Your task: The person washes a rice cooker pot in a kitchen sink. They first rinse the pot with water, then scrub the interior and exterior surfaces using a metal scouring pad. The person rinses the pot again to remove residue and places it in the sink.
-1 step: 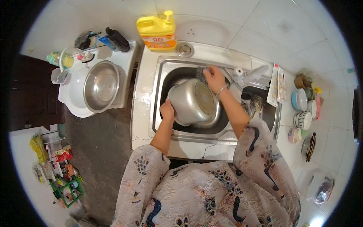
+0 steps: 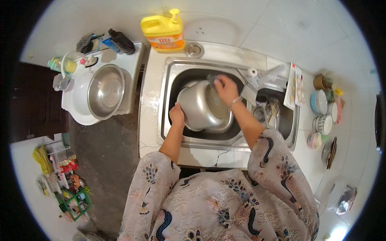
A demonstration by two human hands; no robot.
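A silver metal pot lies tilted on its side in the left basin of the steel sink, its dull, worn base turned to the right. My left hand is closed on the pot's rim at the left side. At the far edge of the base, my right hand pinches a grey scouring pad, partly hidden behind the fingers and slightly blurred. A bracelet circles my right wrist.
Beside the right basin stands a faucet. A yellow detergent jug is behind the sink. Stacked bowls line the right counter. To the left, a steel basin rests on a white washbasin.
My right hand has shifted slightly nearer, over the pot's base, with the scouring pad. The pot's base has turned a little, while my left hand keeps its hold on the rim.
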